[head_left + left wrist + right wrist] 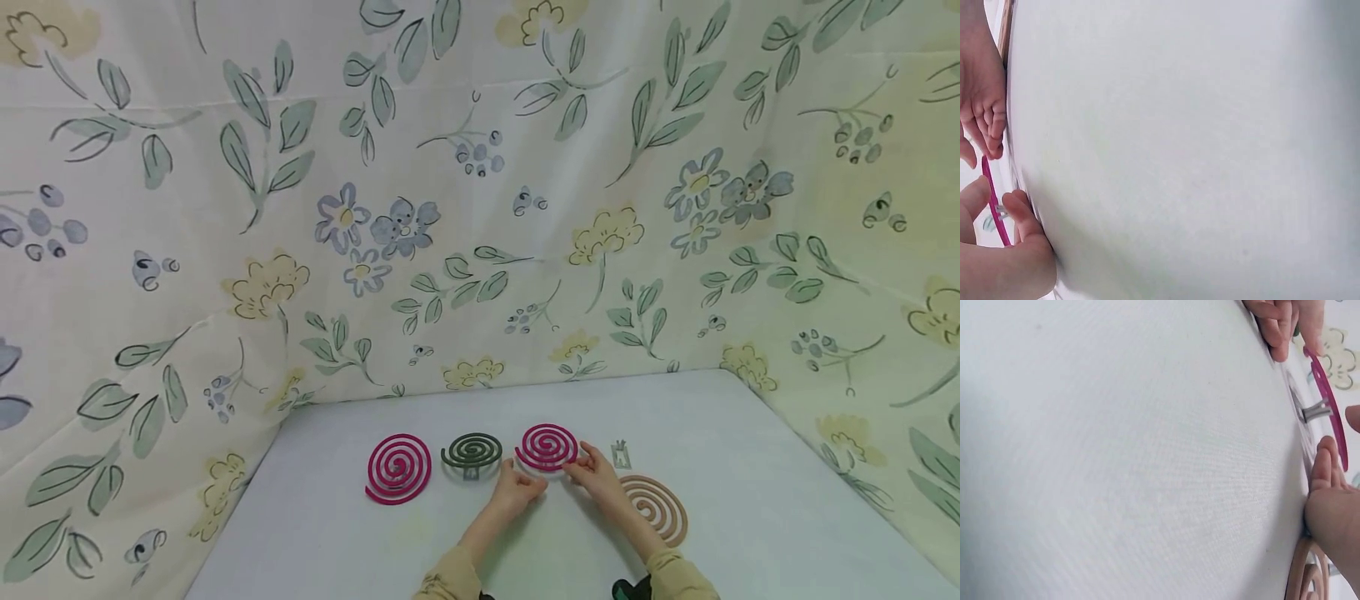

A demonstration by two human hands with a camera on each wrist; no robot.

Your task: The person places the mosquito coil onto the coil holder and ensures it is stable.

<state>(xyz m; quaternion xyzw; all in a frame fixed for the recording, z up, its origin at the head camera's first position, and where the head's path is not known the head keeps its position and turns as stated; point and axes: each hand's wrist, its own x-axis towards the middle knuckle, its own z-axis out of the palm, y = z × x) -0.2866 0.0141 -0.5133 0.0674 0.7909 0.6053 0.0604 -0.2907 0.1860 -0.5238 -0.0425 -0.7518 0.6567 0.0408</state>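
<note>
A pink mosquito coil (547,447) lies level on a small metal stand (1317,411), raised above the white table. My left hand (517,490) is at its near left side, thumb and fingers apart with the coil's edge between them in the left wrist view. At the right edge is my right hand (596,477), its fingertips close to the rim and its thumb spread away from the fingers. Left of them, a dark green coil (472,451) sits on its own metal stand (471,474). Farther left is another pink coil (398,468).
A tan coil (660,508) lies by my right forearm, partly hidden by it. Behind it stands a bare metal stand (621,454). Floral cloth (480,250) hangs around the back and sides of the white table (337,542).
</note>
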